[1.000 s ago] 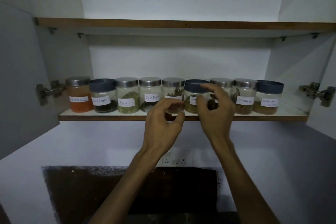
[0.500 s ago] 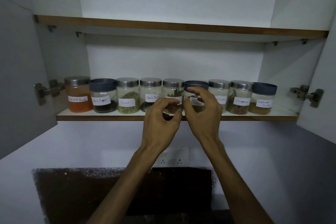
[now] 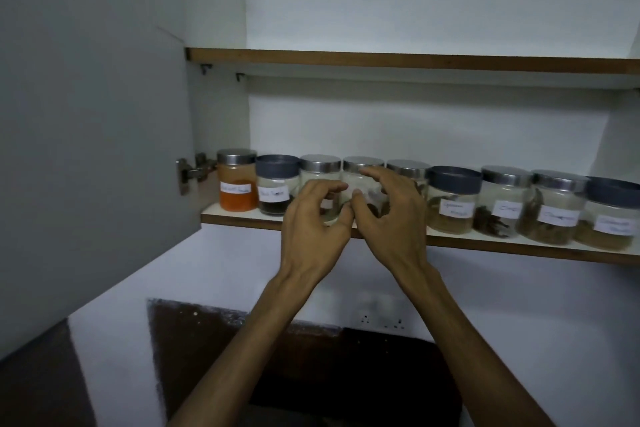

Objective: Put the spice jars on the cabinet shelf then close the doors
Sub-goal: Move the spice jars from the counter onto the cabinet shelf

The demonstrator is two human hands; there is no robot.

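The grey left cabinet door (image 3: 90,135) hangs swung wide, its metal hinge (image 3: 189,173) at the shelf's left end. Along the front of the white lower shelf with the brown wood edge (image 3: 242,217) stands the full row of nine glass spice jars: the steel-lidded jar of orange powder (image 3: 237,184) at far left, then a dark-grey-lidded jar of black grains (image 3: 277,184), then three steel-lidded jars partly masked by the hands. A second ago both hands worked near the middle of the row, around the fifth and sixth jars; they have since slid leftward, and the view has swung left with them, so the right door is out of frame. The left hand (image 3: 313,229) is half curled, thumb and fingers cupped about the steel-lidded third jar (image 3: 320,180); whether it squeezes the glass I cannot tell. The right hand (image 3: 391,215) arches with spread fingers over the steel-lidded fourth jar (image 3: 362,173), touching or just off it, not clamped shut. Further right sit a dark-grey-lidded jar of tan powder (image 3: 452,199), two steel-lidded jars and a last grey-lidded one, untouched, labels forward. Judgement: placing looks done; this is straightening of jars one by one, leftward. Two jars remain at the left, then both doors need closing.
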